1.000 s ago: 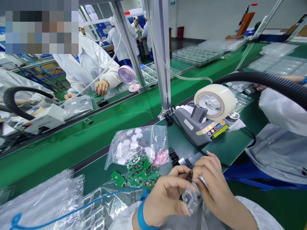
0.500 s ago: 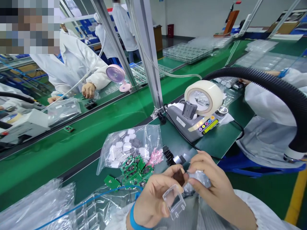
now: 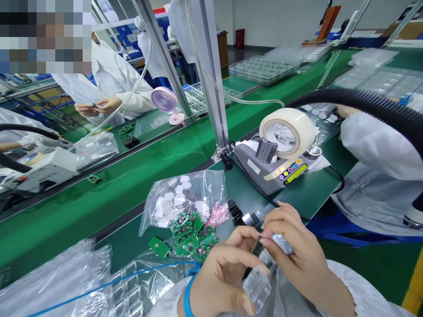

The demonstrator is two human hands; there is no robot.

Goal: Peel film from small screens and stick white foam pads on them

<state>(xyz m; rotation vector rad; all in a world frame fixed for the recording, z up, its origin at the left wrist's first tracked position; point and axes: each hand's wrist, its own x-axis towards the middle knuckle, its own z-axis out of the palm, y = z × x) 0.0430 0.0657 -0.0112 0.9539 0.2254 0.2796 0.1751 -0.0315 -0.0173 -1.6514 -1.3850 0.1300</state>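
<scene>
My left hand [image 3: 224,273] is closed, with a small clear plastic case [image 3: 257,288] held between thumb and fingers. Its index fingertip also touches a thin dark flat piece [image 3: 257,245]. My right hand [image 3: 294,251] pinches the upper end of that dark piece; its kind I cannot make out. Behind the right fingers shows some crumpled clear plastic [image 3: 279,242], and whether it is held is hidden. Just beyond the hands lie black parts [image 3: 236,213] beside a silvery cylinder. A pile of green circuit boards [image 3: 188,233] is left of them, with pink pieces [image 3: 218,214] behind.
A clear bag of white-tipped parts [image 3: 178,198] lies behind the boards. At the right stands a grey device [image 3: 257,171] with a tape roll [image 3: 287,132]. A black hose [image 3: 363,103] arches over it. Plastic sleeves [image 3: 56,281] cover the left front. Co-workers sit nearby.
The dark piece has turned from its brownish broad face to nearly edge-on. The clear case has tilted and moved slightly right and down. Across the belt, a co-worker's hands have come together, raised.
</scene>
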